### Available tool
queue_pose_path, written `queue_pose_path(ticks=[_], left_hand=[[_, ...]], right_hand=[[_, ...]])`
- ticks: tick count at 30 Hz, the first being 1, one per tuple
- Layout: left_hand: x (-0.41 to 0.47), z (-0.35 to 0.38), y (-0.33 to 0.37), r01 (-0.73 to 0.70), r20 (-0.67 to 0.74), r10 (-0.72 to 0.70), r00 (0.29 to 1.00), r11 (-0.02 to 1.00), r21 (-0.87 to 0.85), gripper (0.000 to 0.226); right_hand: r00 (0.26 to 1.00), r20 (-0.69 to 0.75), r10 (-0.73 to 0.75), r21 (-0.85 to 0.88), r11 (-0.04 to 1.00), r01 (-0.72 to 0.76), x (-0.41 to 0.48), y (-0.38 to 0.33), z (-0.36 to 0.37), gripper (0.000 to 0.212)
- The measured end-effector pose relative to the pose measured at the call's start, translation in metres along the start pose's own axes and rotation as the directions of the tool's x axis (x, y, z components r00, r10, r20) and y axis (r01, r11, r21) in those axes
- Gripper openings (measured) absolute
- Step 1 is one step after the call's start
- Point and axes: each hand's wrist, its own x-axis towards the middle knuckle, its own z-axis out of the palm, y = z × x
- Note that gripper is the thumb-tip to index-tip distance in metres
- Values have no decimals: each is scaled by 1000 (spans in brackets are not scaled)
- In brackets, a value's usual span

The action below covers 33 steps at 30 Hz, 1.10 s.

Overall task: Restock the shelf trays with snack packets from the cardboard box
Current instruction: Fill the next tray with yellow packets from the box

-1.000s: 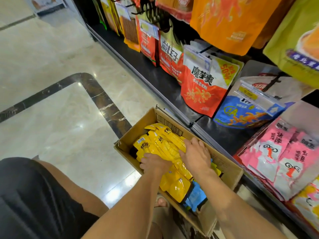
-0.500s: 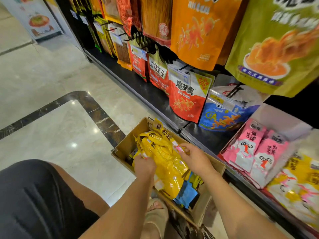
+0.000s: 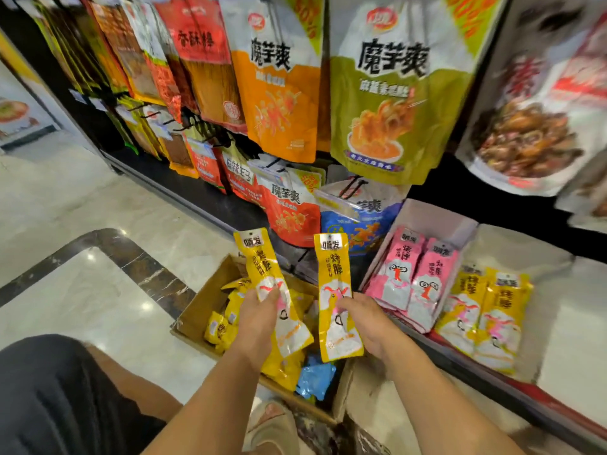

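One wide-angle view, worn on the head, looks forward and down, close above the left hand [image 3: 258,323] and right hand [image 3: 369,323], over the cardboard box [image 3: 200,310], facing the shelf [image 3: 213,205] obliquely.

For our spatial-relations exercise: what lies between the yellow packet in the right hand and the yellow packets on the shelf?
Pink packets in a white tray, seen in the head view.
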Motion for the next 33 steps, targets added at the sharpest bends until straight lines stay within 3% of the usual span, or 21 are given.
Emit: queue_pose_path(ticks=[2,4,12,16,20,25,28,33], left_hand=[[-9,10,8,-11,52,10,999,1000,29,29],[-16,22,12,-14,110,7,994,998,57,11],[-37,82,15,-21,307,-25,951,989,146,13],[-44,115,11,-53,374,-26,927,979,199,13],[-56,149,8,-71,438,-25,898,977,201,9],[-68,187,0,-68,491,-55,870,971,228,10],[-74,206,-3,-57,531,-77,844,971,232,13],[-83,227,-5,-108,576,-53,816,964,241,11]], right_hand=[[997,-78,17,63,998,-12,-3,1,-15,8],[993,-116,9,126,992,6,-7,2,-28,14],[950,-303,-77,191,972,139,-25,8,-89,24],[923,-381,-46,219,966,139,-36,12,-124,26],[880,-475,0,207,972,112,-39,21,-157,51],[854,-520,19,277,949,147,-50,27,-190,32],[833,-553,30,275,950,148,-52,35,-207,48],[801,-597,36,264,952,154,-47,40,-229,23]])
